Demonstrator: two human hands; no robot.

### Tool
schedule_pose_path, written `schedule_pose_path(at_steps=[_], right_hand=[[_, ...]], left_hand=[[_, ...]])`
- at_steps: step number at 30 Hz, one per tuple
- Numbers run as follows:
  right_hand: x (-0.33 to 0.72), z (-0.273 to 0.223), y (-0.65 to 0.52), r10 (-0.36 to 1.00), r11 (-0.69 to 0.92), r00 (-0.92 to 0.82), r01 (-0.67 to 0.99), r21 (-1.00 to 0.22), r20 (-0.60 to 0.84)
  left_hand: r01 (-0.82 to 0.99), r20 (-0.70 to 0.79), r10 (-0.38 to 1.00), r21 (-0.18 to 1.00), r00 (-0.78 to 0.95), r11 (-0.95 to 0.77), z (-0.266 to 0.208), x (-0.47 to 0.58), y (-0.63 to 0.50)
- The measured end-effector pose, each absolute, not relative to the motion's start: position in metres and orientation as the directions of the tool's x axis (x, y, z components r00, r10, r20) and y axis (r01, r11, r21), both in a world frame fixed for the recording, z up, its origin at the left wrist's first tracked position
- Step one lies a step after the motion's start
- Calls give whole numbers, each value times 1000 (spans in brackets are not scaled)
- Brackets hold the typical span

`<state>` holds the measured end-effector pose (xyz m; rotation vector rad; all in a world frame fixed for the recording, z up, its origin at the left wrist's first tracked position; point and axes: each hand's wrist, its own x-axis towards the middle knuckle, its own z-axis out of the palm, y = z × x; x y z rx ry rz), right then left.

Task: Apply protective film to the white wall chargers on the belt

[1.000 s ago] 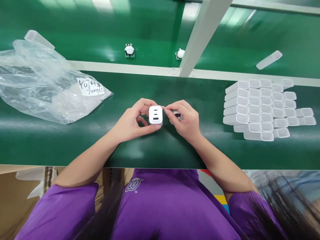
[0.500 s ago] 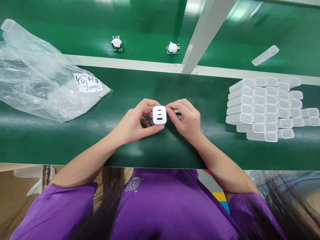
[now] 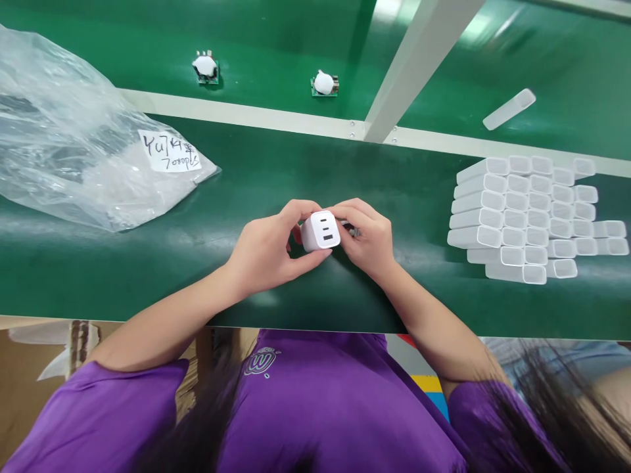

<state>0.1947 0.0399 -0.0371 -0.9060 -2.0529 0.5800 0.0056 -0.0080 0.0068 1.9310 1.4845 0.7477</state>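
Note:
A white USB wall charger (image 3: 320, 231) with several port slots faces up between my hands. My left hand (image 3: 269, 246) is closed around its left side, fingers behind and thumb along the lower front edge. My right hand (image 3: 367, 236) is at the charger's right edge, its fingertips pinched together close to the upper corner. A small grey object (image 3: 351, 228) shows under the curled fingers of that hand; most of it is hidden, so I cannot tell its kind.
Rows of white plastic sleeves (image 3: 517, 217) are stacked at right, with one loose sleeve (image 3: 510, 109) behind. Two small circuit boards (image 3: 206, 68) with white blobs lie at the back. A labelled clear bag (image 3: 98, 151) fills the left. A pale post (image 3: 419, 66) rises behind.
The charger has turned so its port face tilts to the right, and it has shifted slightly right with my left hand. My right hand stays at its edge. The view has shifted a little.

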Motion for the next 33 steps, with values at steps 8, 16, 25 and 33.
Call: schedule_pose_path(at_steps=[8, 16, 25, 33], right_hand=[[196, -40, 42, 774, 627, -430, 420, -656, 465], [196, -25, 36, 810, 587, -289, 395, -707, 511], [202, -14, 30, 784, 620, -276, 402, -674, 556], [200, -14, 23, 701, 705, -318, 446, -551, 639]], left_hand=[[640, 93, 971, 738, 219, -214, 9, 6, -9], [-18, -194, 914, 977, 357, 214, -2, 7, 0], [-55, -149, 915, 982, 375, 182, -11, 7, 5], [-60, -134, 910, 983, 391, 171, -14, 11, 6]])
